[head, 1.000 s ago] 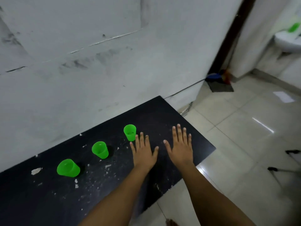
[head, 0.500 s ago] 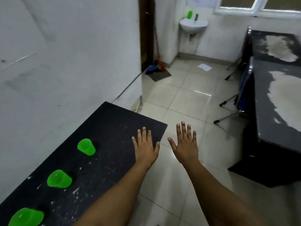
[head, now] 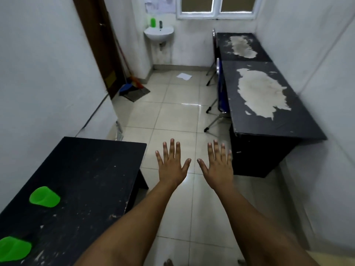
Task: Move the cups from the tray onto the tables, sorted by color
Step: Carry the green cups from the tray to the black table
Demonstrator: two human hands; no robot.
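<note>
Here two green cups sat on the dark counter [head: 92,169] at the left: the nearer green cup [head: 14,248] at the bottom-left edge of the view and the farther green cup [head: 44,197] just beyond it, both with their mouths turned toward the left; whether anything lay inside them could not be told. The left hand [head: 172,166] and the right hand [head: 218,167] were stretched out side by side over the tiled floor [head: 172,116], palms down, fingers straight and spread wide, holding nothing. Both cups lay well apart from the hands, to the left of the left forearm. Along the right wall stood a long dark counter [head: 269,120] with pale worn patches, and a white sink [head: 158,33] hung on the far wall with a green bottle [head: 153,22] on its rim.
</note>
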